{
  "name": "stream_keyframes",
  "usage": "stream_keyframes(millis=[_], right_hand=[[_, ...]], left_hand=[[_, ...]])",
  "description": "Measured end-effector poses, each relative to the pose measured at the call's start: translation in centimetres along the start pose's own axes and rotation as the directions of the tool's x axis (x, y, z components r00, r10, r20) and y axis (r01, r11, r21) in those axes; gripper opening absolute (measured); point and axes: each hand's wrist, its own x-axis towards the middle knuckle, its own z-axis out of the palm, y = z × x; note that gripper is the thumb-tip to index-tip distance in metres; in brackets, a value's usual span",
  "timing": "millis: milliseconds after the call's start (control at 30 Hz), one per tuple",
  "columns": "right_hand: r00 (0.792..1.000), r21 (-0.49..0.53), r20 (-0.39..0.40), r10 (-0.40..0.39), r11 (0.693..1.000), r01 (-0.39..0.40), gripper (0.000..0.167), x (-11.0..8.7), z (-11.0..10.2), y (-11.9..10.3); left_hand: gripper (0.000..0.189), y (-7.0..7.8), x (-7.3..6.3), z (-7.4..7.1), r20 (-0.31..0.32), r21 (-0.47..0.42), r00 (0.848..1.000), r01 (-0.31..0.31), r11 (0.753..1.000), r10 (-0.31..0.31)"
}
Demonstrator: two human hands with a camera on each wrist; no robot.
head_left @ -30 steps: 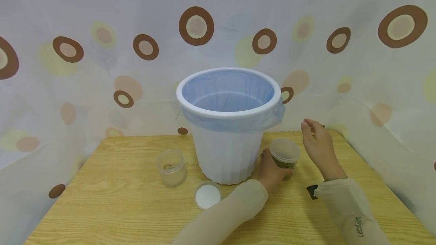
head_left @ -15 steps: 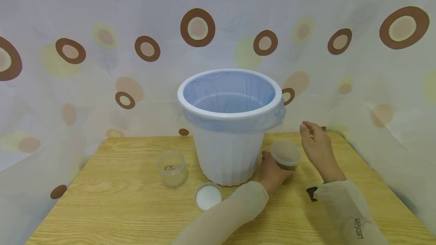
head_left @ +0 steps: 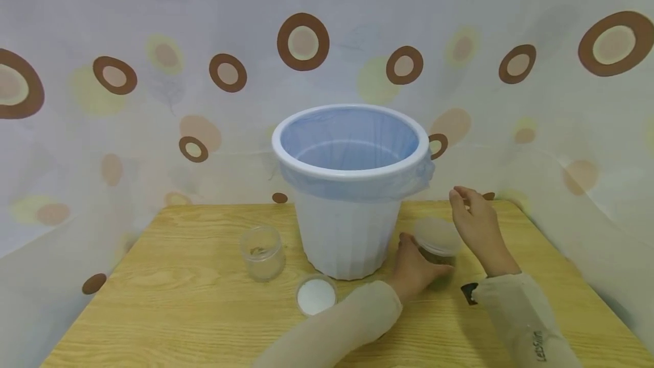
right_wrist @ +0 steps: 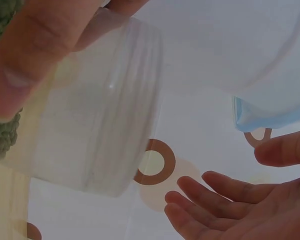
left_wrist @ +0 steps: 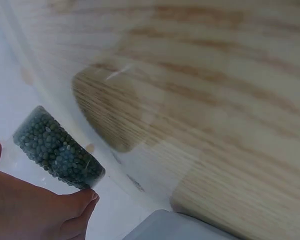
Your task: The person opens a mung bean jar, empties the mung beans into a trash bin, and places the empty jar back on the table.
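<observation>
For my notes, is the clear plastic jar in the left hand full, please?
Partly full: the jar shows clear wall above small green grains.

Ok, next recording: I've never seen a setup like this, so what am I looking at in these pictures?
No machine: the grips are a person's bare left hand and right hand. The wide picture comes from a head camera looking forward and down; the closer two come from a camera on each wrist. On the wooden table stands a white bin lined with a blue bag. Left of it is a near-empty jar; in front, a small round container with white contents. The left hand holds a jar of small green beans; the right hand is raised beside it, holding nothing.
</observation>
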Motion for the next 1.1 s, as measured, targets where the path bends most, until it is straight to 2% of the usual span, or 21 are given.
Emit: stream_keyframes(millis=[100,267,533,700,867,1100], right_hand=[[1.0,-0.026,0.027,0.001,1.0,0.0,0.065,0.0,-0.1,0.0],[0.996,-0.067,0.092,0.021,0.998,-0.015,0.067,-0.1,-0.5,-0.1],[0.982,-0.133,0.185,0.031,0.991,-0.007,0.071,-0.2,-1.1,-0.6],[0.976,-0.148,0.217,0.017,0.989,0.016,0.071,-0.8,-1.5,-1.1],[0.973,-0.155,0.231,-0.014,0.987,0.051,0.068,-1.6,-1.9,-2.0],[0.962,-0.14,0.26,-0.079,0.983,0.119,0.062,-3.3,-1.9,-4.0]], left_hand=[[0.079,0.3,-0.5,-0.2,0.011,-0.009,1.0,-0.014,1.0,0.014],[0.073,0.6,-1.2,-1.1,0.05,-0.02,0.996,-0.071,0.997,0.072],[0.07,1.4,-2.7,-2.6,0.126,-0.024,0.975,-0.182,0.983,0.184],[0.07,1.9,-3.8,-3.5,0.154,-0.044,0.972,-0.17,0.984,0.175],[0.071,2.0,-4.9,-4.6,0.155,-0.102,0.972,-0.162,0.981,0.177],[0.073,1.9,-6.5,-7.3,0.138,-0.109,0.968,-0.194,0.975,0.208]])
